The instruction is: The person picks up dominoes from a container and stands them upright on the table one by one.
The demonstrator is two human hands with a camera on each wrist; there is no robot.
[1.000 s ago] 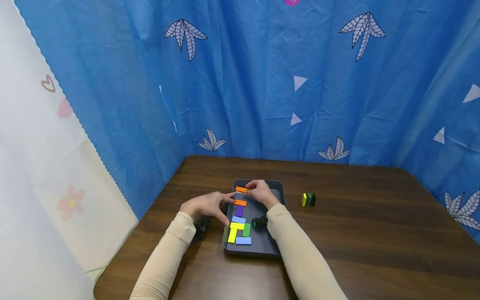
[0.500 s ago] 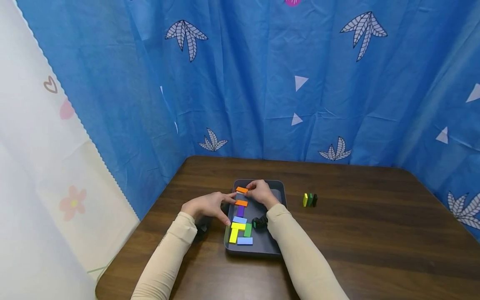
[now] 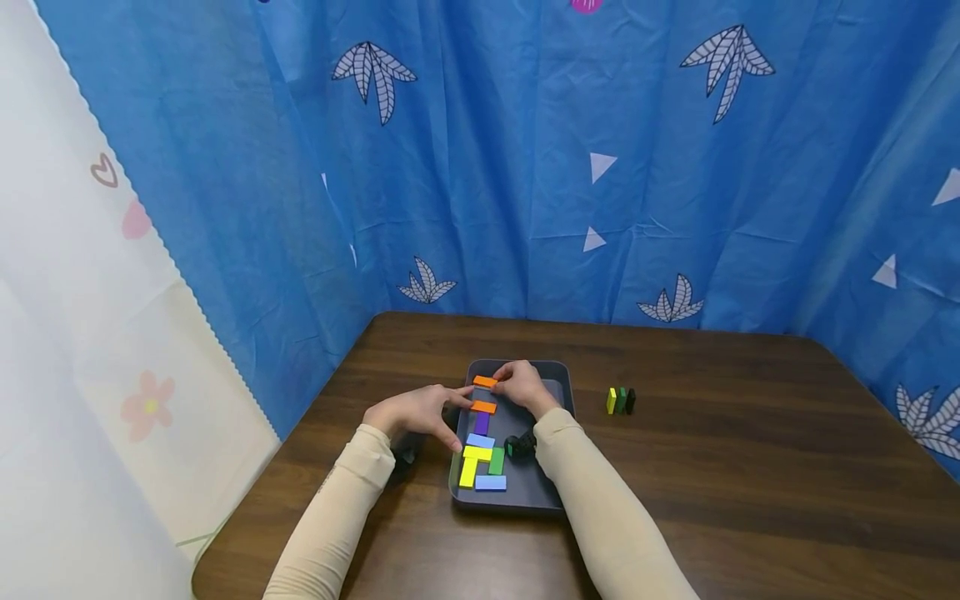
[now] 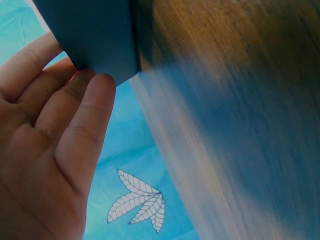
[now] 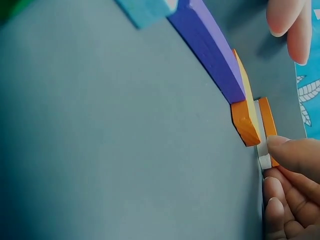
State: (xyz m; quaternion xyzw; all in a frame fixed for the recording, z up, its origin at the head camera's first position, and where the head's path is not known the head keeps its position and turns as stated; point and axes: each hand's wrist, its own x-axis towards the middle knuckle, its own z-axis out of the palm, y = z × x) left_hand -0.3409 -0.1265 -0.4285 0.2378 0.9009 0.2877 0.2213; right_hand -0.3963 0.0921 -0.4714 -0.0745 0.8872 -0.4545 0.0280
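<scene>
In the head view, my right hand (image 3: 525,390) pinches an orange block (image 3: 485,382) by its right end, at the far end of a dark grey tray (image 3: 528,493). A thin white piece (image 5: 264,159) lies against that block in the right wrist view, partly behind the thumb. A second orange block (image 3: 483,407) lies nearer, touching a purple block (image 3: 482,423). My left hand (image 3: 416,412) spans the tray's left rim with thumb and fingers spread, its fingertips beside the orange blocks. In the left wrist view, fingers (image 4: 97,100) rest along the tray's outer wall.
Nearer in the tray lie two light blue blocks (image 3: 491,482), two yellow blocks (image 3: 477,453) and a green block (image 3: 497,461). Upright yellow (image 3: 611,401), green (image 3: 621,401) and black blocks (image 3: 631,402) stand on the wooden table (image 3: 720,467), right of the tray. A blue curtain (image 3: 480,167) hangs behind.
The far orange block sits slightly lower in my right fingers, and the white strip under it no longer shows in the head view. My left hand has stayed in place.
</scene>
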